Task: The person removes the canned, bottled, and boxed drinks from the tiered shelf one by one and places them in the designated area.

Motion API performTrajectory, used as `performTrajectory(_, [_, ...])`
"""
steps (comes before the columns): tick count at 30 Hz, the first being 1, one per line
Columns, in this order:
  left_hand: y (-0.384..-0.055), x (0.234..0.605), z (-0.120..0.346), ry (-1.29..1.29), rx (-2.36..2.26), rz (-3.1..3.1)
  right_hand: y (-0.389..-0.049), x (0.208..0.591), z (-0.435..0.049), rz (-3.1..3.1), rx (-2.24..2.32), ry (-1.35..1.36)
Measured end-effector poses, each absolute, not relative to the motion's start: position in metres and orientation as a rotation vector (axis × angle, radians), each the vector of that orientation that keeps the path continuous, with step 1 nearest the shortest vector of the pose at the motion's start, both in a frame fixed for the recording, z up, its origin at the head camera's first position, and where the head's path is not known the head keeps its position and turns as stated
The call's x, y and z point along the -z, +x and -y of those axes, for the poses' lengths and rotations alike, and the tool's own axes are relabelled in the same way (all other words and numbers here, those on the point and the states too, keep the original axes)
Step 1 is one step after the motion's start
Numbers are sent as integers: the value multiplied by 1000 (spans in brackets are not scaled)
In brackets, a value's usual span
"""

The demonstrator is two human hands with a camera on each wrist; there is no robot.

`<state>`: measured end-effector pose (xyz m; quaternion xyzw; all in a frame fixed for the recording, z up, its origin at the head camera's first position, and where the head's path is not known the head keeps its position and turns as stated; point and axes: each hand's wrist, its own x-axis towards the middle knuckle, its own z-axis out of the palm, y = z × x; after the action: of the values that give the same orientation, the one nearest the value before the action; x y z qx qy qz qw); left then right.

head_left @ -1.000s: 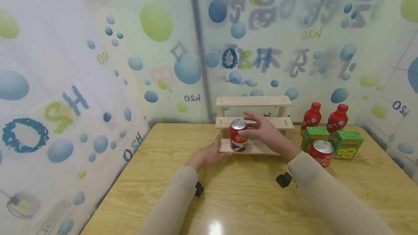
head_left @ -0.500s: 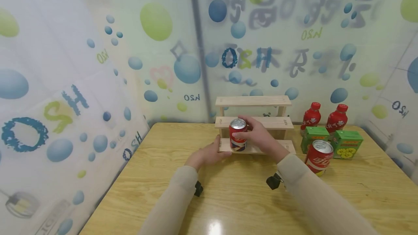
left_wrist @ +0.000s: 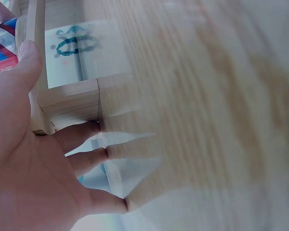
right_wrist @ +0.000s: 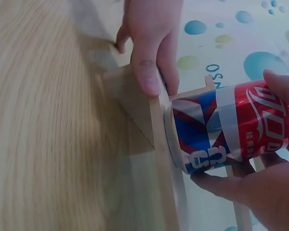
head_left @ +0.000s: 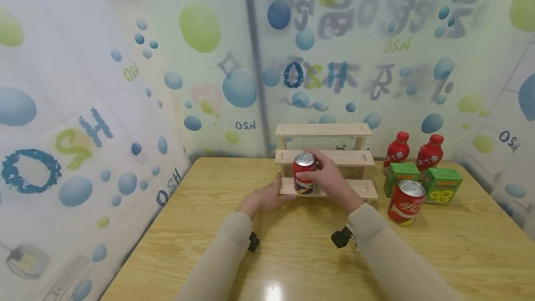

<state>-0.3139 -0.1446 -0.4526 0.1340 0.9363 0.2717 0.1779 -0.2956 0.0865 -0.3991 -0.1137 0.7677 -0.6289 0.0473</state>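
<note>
A small wooden step shelf [head_left: 324, 158] with three tiers stands on the table against the backdrop. On the left end of its lowest board sits a red soda can [head_left: 304, 173], upright. My right hand [head_left: 330, 178] grips that can from the right, thumb in front and fingers around the far side; the right wrist view shows the can [right_wrist: 231, 127] with its base against the board. My left hand [head_left: 267, 196] holds the left end of the lowest board. In the left wrist view the left thumb [left_wrist: 31, 60] lies over the board and the other fingers spread down to the tabletop.
To the right of the shelf, a second red soda can [head_left: 406, 203] stands in front of two green drink cartons [head_left: 442, 187]. Behind them are two red bottles [head_left: 430, 152]. A patterned curtain [head_left: 200, 82] encloses the wooden table [head_left: 209, 180] at the back and sides.
My right hand has moved in from beside the can and now wraps around it. The right forearm has shifted left, uncovering the second can. My left hand stays put.
</note>
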Motion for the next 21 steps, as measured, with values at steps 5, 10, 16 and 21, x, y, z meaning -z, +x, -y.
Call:
performTrajectory(5, [-314, 451, 145, 382, -753, -2647, -292, 398, -83, -2323, 1987, -280])
performTrajectory(10, [-314, 452, 144, 383, -779, -2644, -287, 397, -81, -2318, 2015, -199])
performTrajectory(16, [-314, 453, 144, 406, -785, -2647, -279, 395, -82, -2325, 2019, -167])
performTrajectory(21, [-313, 452, 145, 408, -797, -2648, -269, 389, -85, -2329, 2044, -148])
